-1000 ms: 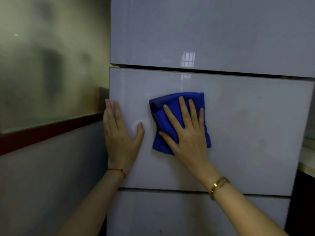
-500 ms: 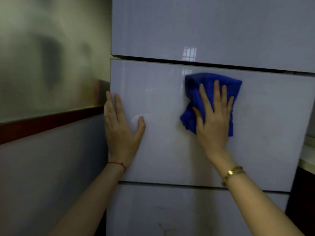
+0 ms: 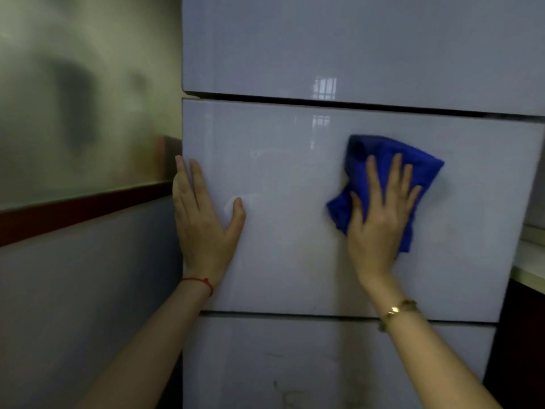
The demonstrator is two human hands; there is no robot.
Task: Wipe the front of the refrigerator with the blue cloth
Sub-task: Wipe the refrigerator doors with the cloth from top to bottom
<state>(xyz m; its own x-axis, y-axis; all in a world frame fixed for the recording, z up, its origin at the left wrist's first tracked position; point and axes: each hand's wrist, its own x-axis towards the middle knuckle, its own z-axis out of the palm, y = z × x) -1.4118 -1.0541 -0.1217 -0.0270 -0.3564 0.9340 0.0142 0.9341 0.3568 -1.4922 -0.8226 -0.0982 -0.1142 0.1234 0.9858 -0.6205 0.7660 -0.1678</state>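
Far left: blurry frosted glass panel [image 3: 82, 113] w/ a dark red ledge [image 3: 85, 208] under it, running up to the fridge's left edge.

Left hand [image 3: 203, 219] lies flat & open on the refrigerator [image 3: 280, 261], at the left edge of the middle door panel, fingers up, thumb splayed right. Holding nothing, prob. bracing the door. Red string bracelet [image 3: 197, 281] on that wrist.

Mid panel: glossy, w/ a window reflection near the top seam. Bare stretch between the two hands.

Right hand [image 3: 380, 219] is spread open, palm pressing the blue cloth [image 3: 392, 152] flat to the same panel, right of centre, below the upper seam. No pinch, just pressure; cloth is bunched, w/ a loose corner sticking out left under the thumb. Gold bracelet [image 3: 396, 311] on that wrist.

Far right: a counter edge [image 3: 530, 261] butts up to the fridge.

Risks, as I judge them:
- Cloth is only pressed, not gripped; ease off mid-stroke & it could slip down or drop.
- Bunched folds mean uneven contact, so streaks or missed strips.
- Bare palm on a gloss panel prob. leaves prints.
- Lower panel shows faint marks; top & bottom panels are easy to skip.
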